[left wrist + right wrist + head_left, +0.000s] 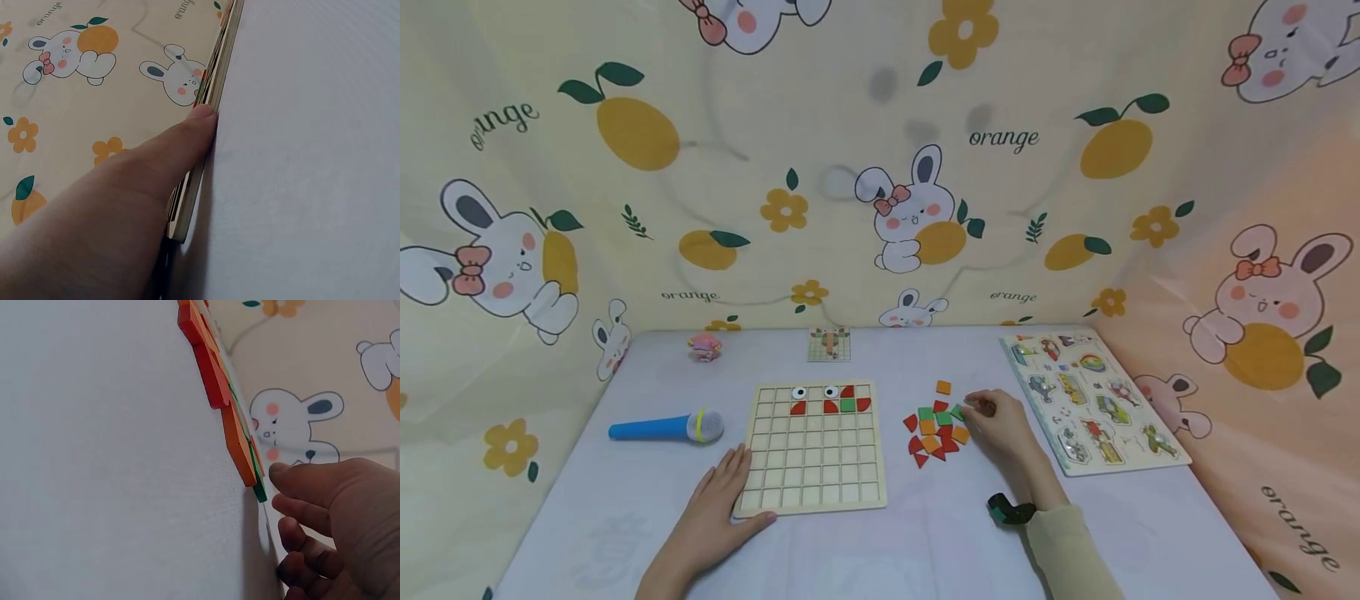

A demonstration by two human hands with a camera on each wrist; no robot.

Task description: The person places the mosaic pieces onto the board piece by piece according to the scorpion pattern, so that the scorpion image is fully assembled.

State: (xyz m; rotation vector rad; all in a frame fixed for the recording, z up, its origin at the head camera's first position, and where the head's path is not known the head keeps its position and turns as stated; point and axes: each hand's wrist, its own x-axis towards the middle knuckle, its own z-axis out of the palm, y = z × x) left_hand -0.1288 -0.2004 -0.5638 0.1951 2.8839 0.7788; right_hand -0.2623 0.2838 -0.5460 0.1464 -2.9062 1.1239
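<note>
My left hand (711,508) rests at the near left corner of a square wooden grid board (820,462), fingers stretched along its left edge and thumb at the front edge. In the left wrist view the thumb (187,131) lies against the board's side. Two eye pieces (799,393), several red pieces (831,407) and a green square (847,405) sit in the board's upper rows. My right hand (1003,421), fingers loosely bent, is beside a green triangle (957,412) at the right of a loose pile. In the right wrist view nothing shows between the thumb and fingers (306,515).
Loose red, orange and green pieces (928,427) lie right of the board. A blue toy microphone (651,428) lies left. Behind are a pink toy (705,347) and a small pattern card (829,344). A picture puzzle board (1093,400) lies far right. Patterned cloth (880,100) hangs behind.
</note>
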